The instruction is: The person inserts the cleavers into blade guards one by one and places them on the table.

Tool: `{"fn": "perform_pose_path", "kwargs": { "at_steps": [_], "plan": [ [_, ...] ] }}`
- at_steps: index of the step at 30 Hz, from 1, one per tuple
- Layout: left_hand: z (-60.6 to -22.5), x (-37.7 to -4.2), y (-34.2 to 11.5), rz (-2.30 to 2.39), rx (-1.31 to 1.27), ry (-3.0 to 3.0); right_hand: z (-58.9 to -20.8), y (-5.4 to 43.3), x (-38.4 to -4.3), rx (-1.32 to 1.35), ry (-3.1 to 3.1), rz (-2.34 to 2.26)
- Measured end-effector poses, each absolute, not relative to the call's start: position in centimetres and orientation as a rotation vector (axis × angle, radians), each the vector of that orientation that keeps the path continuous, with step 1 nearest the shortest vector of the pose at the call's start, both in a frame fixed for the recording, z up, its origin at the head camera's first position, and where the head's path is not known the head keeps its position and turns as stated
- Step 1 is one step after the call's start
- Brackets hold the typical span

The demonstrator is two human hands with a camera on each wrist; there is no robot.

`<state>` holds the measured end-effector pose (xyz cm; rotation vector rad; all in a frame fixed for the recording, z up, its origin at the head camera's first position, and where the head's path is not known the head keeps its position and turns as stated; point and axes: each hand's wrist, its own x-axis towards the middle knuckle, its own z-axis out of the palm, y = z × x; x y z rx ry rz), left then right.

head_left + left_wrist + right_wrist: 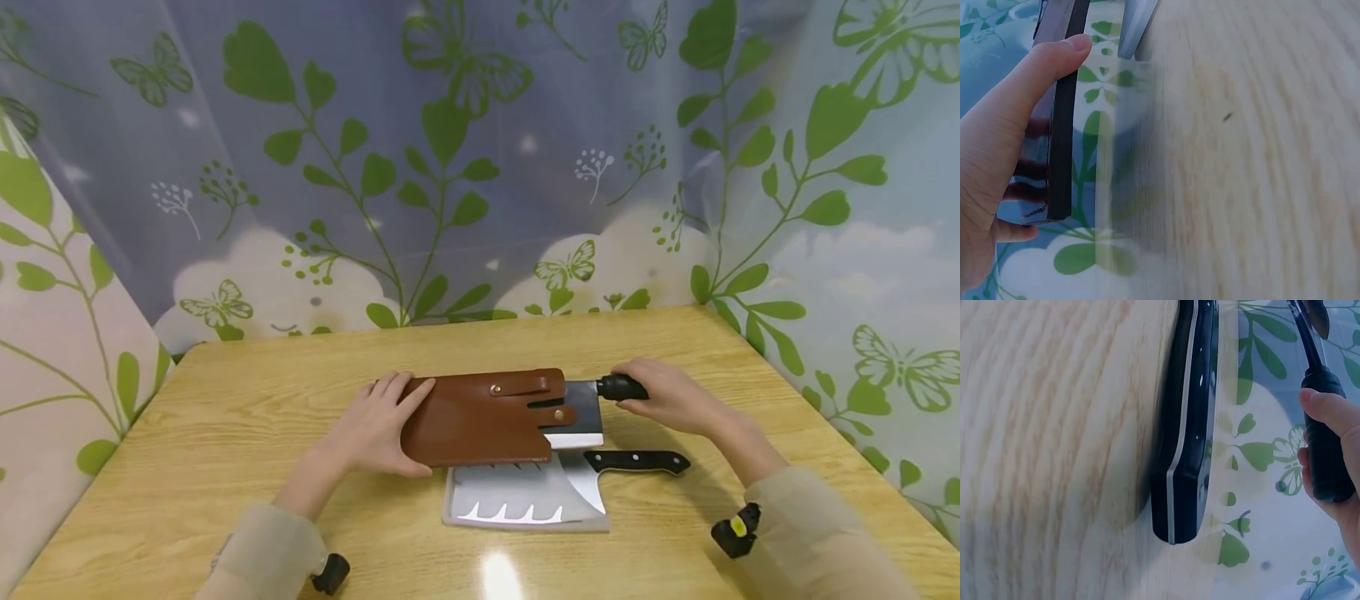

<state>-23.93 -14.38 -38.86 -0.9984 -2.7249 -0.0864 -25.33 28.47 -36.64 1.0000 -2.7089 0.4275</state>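
My left hand (375,427) grips the closed end of a brown leather sheath (472,421), thumb along the near edge. In the left wrist view the thumb presses on the dark narrow edge of the sheath (1062,144). From the sheath's right end protrudes part of a cleaver's dark blade (583,404) with a bright cutting edge; the rest is hidden inside. My right hand (667,396) is wrapped around its black handle (1322,447). Just below lies a second cleaver (637,462) with a riveted black handle, its blade in a clear cover (504,498), partly overlapped by the sheath.
A wood-grain table (225,467) spans the foreground. Behind it and at both sides hang curtains (480,208) printed with green leaves and butterflies. The sheath has two snap straps (525,387) at its mouth. Small black devices (735,531) sit at both wrists.
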Motion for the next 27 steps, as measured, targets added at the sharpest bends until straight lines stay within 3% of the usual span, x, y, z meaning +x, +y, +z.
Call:
{"fn": "perform_pose_path", "kwargs": {
  "at_steps": [27],
  "plan": [
    [-39.1, -22.9, -11.8, -0.075, -1.033, -2.746, -36.3, 26.6, -25.0, 1.045, -2.651, 0.442]
  ]
}}
